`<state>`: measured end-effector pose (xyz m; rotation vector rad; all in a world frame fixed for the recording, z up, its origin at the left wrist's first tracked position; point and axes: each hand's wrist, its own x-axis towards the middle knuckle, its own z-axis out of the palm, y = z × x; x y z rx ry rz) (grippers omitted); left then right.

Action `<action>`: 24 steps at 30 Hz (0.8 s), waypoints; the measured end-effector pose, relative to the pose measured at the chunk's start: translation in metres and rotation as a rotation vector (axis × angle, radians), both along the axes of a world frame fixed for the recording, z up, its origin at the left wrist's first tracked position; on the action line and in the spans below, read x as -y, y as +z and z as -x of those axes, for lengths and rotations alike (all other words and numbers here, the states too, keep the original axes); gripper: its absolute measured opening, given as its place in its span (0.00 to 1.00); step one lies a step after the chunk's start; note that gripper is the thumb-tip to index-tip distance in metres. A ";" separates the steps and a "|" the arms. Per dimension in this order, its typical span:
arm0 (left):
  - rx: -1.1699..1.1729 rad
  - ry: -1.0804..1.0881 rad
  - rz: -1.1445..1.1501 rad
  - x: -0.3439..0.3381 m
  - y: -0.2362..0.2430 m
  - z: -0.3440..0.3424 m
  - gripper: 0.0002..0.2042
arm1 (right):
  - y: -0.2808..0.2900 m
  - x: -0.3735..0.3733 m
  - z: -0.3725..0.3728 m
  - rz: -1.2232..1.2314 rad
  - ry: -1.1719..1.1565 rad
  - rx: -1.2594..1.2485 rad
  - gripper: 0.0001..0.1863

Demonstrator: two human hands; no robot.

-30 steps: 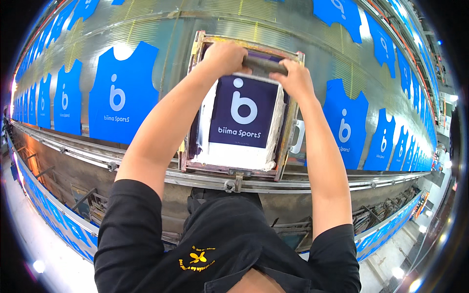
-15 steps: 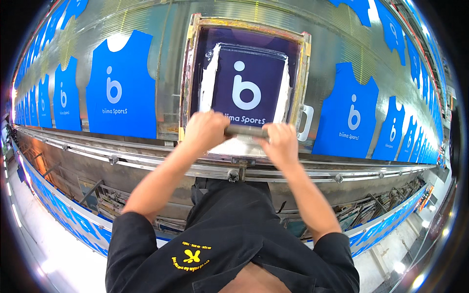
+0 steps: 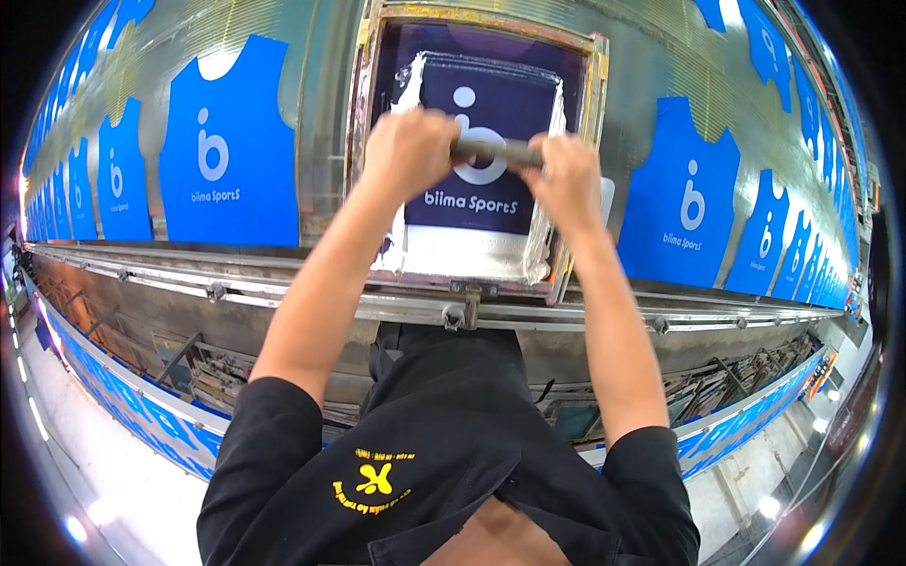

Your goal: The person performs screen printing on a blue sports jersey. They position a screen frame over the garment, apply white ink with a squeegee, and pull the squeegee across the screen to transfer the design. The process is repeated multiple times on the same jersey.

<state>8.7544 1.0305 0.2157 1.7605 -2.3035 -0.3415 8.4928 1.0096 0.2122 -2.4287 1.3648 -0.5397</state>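
Both my hands are closed around the ends of a squeegee point(image 3: 496, 152) with a dark bar-like handle. My left hand point(image 3: 412, 158) grips its left end and my right hand point(image 3: 568, 174) its right end. The squeegee is over the middle of a printing screen point(image 3: 596, 104), covering part of the round logo; whether its blade touches the mesh I cannot tell. White ink point(image 3: 462, 253) lies in a band along the screen's near end, with thick streaks up both sides. The dark mesh shows a pale logo and lettering.
Blue shirt panels with white prints lie on the long table, one left point(image 3: 226, 151) and one right point(image 3: 681, 198) of the screen, several more beyond. A metal rail point(image 3: 283, 294) with clamps runs along the near edge. Behind me stands another table point(image 3: 123, 406) with blue panels.
My hands and the squeegee have moved away from me, from the screen's near end to its middle. The lettering and the near band of white ink are now uncovered.
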 end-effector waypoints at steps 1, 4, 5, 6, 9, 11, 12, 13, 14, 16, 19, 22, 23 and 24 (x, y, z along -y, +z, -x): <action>-0.024 -0.010 -0.019 -0.037 0.002 0.004 0.16 | 0.006 -0.037 0.003 -0.006 -0.002 -0.013 0.16; 0.023 -0.036 -0.083 -0.120 0.015 0.017 0.09 | 0.024 -0.122 0.009 -0.063 -0.016 -0.020 0.18; -0.031 -0.036 -0.044 -0.136 0.021 0.022 0.11 | 0.028 -0.137 0.011 -0.024 -0.008 0.040 0.19; -0.056 -0.045 -0.038 -0.139 0.025 0.021 0.13 | 0.030 -0.143 0.014 -0.023 0.008 0.062 0.18; -0.077 -0.042 -0.208 -0.128 0.032 0.021 0.21 | 0.026 -0.130 0.025 -0.133 0.027 0.073 0.19; -0.045 -0.039 -0.241 -0.110 0.030 0.023 0.25 | 0.020 -0.117 0.030 -0.172 0.016 0.019 0.24; -0.005 -0.052 -0.309 -0.104 0.028 0.026 0.25 | 0.016 -0.113 0.030 -0.177 0.014 0.013 0.24; 0.018 -0.071 -0.339 -0.099 0.026 0.028 0.25 | 0.014 -0.109 0.029 -0.190 0.024 0.011 0.24; 0.038 -0.075 -0.432 -0.093 0.024 0.029 0.26 | 0.012 -0.104 0.028 -0.333 -0.007 -0.027 0.30; 0.067 -0.098 -0.625 -0.083 0.023 0.030 0.28 | 0.011 -0.096 0.024 -0.550 -0.022 -0.130 0.33; 0.051 -0.163 -0.764 -0.065 0.028 0.025 0.32 | 0.017 -0.082 0.023 -0.811 -0.057 -0.152 0.36; -0.058 -0.196 -0.857 -0.035 0.039 0.010 0.33 | 0.024 -0.057 0.041 -0.841 -0.030 0.145 0.28; -0.094 -0.200 -0.873 -0.026 0.043 0.004 0.32 | 0.026 -0.052 0.053 -0.758 -0.076 0.313 0.21; -0.074 -0.216 -0.784 -0.014 0.047 -0.002 0.32 | 0.024 -0.044 0.063 -0.572 -0.226 0.389 0.16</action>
